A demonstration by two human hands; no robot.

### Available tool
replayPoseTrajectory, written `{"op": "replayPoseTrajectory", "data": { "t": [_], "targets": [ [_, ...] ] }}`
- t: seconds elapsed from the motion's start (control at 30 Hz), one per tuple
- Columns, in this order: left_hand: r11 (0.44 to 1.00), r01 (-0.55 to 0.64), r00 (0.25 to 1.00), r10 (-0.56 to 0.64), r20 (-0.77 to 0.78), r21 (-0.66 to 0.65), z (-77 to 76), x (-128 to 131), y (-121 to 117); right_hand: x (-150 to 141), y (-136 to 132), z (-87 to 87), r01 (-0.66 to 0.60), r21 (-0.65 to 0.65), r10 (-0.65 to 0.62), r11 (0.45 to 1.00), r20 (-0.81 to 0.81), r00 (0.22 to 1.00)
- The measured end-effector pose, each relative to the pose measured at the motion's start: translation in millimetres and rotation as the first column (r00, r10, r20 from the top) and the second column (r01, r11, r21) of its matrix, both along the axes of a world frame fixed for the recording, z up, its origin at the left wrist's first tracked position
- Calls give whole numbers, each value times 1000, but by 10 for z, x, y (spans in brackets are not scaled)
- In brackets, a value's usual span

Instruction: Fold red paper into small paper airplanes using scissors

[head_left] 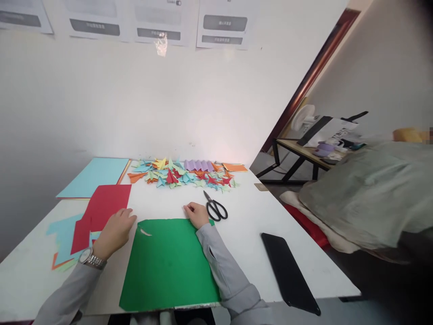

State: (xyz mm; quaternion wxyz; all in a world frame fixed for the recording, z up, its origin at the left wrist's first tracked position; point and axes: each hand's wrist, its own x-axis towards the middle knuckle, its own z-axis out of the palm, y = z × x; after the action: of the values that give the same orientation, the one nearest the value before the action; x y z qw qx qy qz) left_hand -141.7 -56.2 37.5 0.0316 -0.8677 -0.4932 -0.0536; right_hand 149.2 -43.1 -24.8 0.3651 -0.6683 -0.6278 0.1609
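A green sheet (172, 266) lies flat at the table's front, with a small pale sliver-shaped mark near its far left corner. My left hand (117, 231), with a watch at the wrist, is over the table between this sheet and the red paper (110, 203); its fingers are loosely bent and apart from any visible grip. At the far right corner of the green sheet rests my right hand (198, 214), fingers curled in; whatever they may hold is hidden. Black-handled scissors (216, 210) lie just right of that hand, blades pointing away.
Folded paper planes and stars (172, 176) are heaped along the wall, beside a pleated purple paper (199, 165). Light blue sheets (93, 177) are stacked at the far left, paper offcuts (67, 239) nearer. A black flat object (287, 271) overhangs the front right edge.
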Motion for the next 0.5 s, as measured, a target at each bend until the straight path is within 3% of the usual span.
{"op": "replayPoseTrajectory", "data": {
  "t": [0.1,0.2,0.33,0.5],
  "targets": [
    [993,-72,978,90,-186,98,69,-113,-82,3,-4,2,-14,-5,14,1000,-1,1000],
    [994,-105,962,112,-248,42,142,-118,-56,6,-8,8,-22,-11,22,1000,2,1000],
    [985,-155,976,141,-166,-75,139,-130,44,6,-13,19,-29,-7,29,1000,11,1000],
    [990,-139,981,136,-137,-8,27,-212,125,-3,-6,40,-31,11,30,999,35,999]
  ]
}}
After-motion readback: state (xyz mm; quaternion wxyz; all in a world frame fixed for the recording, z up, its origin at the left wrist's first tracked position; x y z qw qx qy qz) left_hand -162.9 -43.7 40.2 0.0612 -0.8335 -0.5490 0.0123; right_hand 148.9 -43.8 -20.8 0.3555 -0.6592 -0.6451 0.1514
